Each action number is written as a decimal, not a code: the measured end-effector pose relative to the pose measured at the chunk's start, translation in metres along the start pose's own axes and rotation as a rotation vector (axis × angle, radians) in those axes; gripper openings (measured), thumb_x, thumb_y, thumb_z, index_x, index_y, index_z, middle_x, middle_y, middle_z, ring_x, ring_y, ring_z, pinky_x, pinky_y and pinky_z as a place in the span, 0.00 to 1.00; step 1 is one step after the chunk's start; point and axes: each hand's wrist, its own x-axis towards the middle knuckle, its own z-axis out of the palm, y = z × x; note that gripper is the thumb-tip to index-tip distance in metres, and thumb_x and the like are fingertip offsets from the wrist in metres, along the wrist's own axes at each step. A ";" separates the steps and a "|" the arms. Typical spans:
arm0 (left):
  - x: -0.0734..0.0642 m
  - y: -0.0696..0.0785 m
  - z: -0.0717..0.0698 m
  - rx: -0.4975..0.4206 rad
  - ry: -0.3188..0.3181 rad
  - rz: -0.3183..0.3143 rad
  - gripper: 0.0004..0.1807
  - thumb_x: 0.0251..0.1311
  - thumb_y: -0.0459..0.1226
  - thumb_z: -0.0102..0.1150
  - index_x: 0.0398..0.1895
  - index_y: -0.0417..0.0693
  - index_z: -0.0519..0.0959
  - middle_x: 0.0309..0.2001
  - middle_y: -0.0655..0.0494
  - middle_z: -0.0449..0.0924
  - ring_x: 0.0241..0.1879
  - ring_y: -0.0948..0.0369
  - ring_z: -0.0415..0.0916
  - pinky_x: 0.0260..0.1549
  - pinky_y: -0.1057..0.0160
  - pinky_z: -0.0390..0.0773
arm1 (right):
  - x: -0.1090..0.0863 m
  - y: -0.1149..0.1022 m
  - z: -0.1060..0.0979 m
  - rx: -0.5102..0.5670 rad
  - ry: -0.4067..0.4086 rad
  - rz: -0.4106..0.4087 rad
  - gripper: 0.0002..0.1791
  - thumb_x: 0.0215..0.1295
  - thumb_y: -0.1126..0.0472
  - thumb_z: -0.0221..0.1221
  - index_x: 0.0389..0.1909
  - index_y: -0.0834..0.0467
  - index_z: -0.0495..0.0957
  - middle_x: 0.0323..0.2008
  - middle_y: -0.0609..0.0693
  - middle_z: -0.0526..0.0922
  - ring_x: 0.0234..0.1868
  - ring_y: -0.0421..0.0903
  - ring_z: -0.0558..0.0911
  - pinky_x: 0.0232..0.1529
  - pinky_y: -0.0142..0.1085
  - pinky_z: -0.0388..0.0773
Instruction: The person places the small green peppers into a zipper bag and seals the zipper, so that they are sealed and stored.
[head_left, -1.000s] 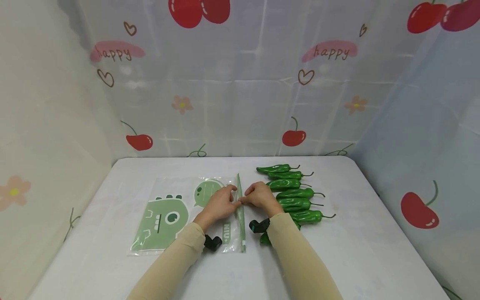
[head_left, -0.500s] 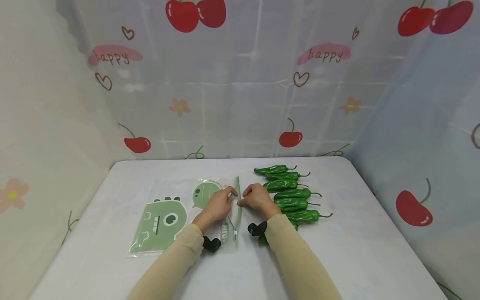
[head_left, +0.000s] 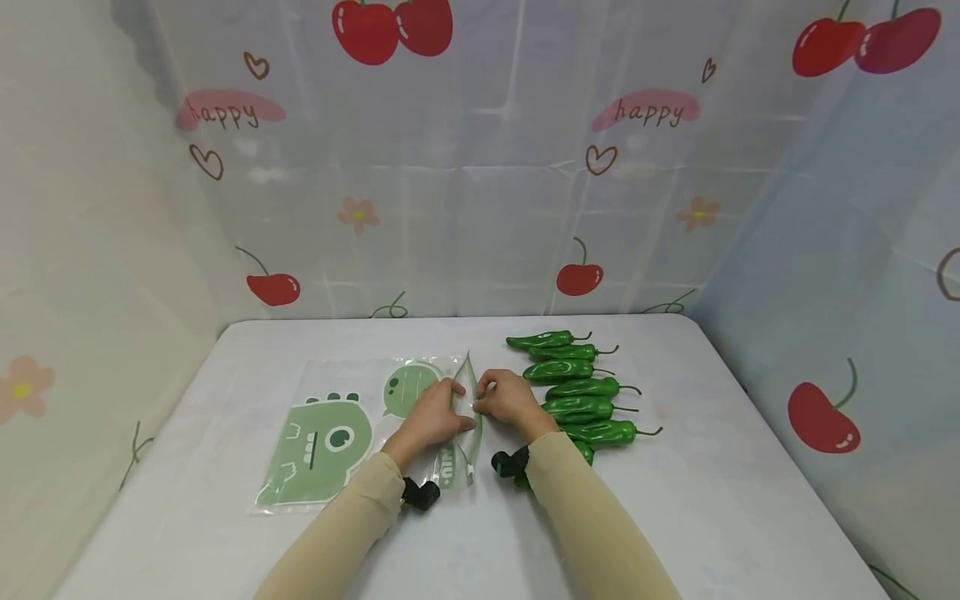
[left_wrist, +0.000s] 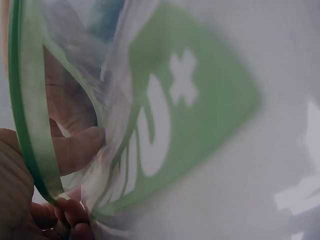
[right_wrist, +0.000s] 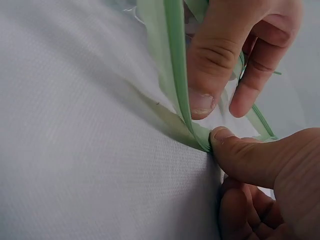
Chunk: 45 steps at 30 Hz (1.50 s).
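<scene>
A clear zip bag [head_left: 318, 446] printed with a green monster lies flat, its green-edged mouth facing right and parted. My left hand [head_left: 433, 414] is at the near lip of the mouth, thumb and forefinger spread apart. In the right wrist view the left thumb [right_wrist: 202, 97] lies against the green strip [right_wrist: 175, 55]. My right hand [head_left: 510, 402] pinches the right edge of the mouth between thumb [right_wrist: 225, 137] and fingers. The left wrist view looks closely through the film at the bag's green label [left_wrist: 200, 95].
Several green peppers [head_left: 588, 387] lie in a column right of the bag, stems pointing right. My right forearm hides part of the lowest ones. A white cloth covers the table [head_left: 712, 517], and a printed curtain [head_left: 465, 192] hangs behind it.
The bag's mouth has parted from a single strip into two separated lips. My left hand has moved slightly down and left, and its thumb and forefinger have spread; the right keeps its pinch.
</scene>
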 end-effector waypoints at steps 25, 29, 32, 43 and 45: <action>-0.018 0.022 -0.020 0.115 0.174 0.028 0.28 0.56 0.24 0.55 0.63 0.39 0.81 0.54 0.42 0.78 0.50 0.44 0.80 0.47 0.47 0.82 | -0.007 -0.009 -0.004 0.014 -0.038 0.042 0.07 0.60 0.60 0.72 0.35 0.54 0.83 0.32 0.48 0.83 0.33 0.45 0.76 0.34 0.34 0.71; -0.022 0.025 -0.021 0.109 0.161 -0.011 0.35 0.56 0.29 0.65 0.71 0.39 0.73 0.65 0.42 0.73 0.58 0.42 0.79 0.54 0.46 0.81 | -0.006 -0.009 -0.004 0.011 -0.033 0.041 0.07 0.60 0.61 0.72 0.35 0.54 0.83 0.31 0.48 0.83 0.32 0.45 0.76 0.34 0.34 0.71; -0.023 0.026 -0.020 0.105 0.156 -0.028 0.43 0.53 0.35 0.77 0.73 0.36 0.69 0.67 0.40 0.70 0.61 0.42 0.77 0.58 0.44 0.79 | -0.006 -0.009 -0.004 0.007 -0.033 0.039 0.07 0.59 0.61 0.72 0.35 0.54 0.83 0.30 0.48 0.83 0.32 0.44 0.76 0.34 0.33 0.70; -0.022 0.023 -0.012 0.038 0.156 -0.044 0.59 0.40 0.40 0.87 0.77 0.37 0.63 0.69 0.40 0.64 0.62 0.42 0.73 0.61 0.47 0.78 | -0.006 -0.010 -0.005 -0.013 -0.042 0.031 0.07 0.60 0.60 0.72 0.36 0.55 0.83 0.34 0.49 0.83 0.34 0.46 0.75 0.37 0.36 0.71; -0.022 0.021 -0.010 0.022 0.159 -0.034 0.61 0.37 0.41 0.88 0.77 0.37 0.63 0.70 0.40 0.64 0.63 0.40 0.72 0.62 0.46 0.77 | -0.007 -0.010 -0.006 -0.012 -0.042 0.030 0.07 0.60 0.60 0.71 0.36 0.55 0.83 0.32 0.49 0.83 0.33 0.46 0.75 0.36 0.35 0.71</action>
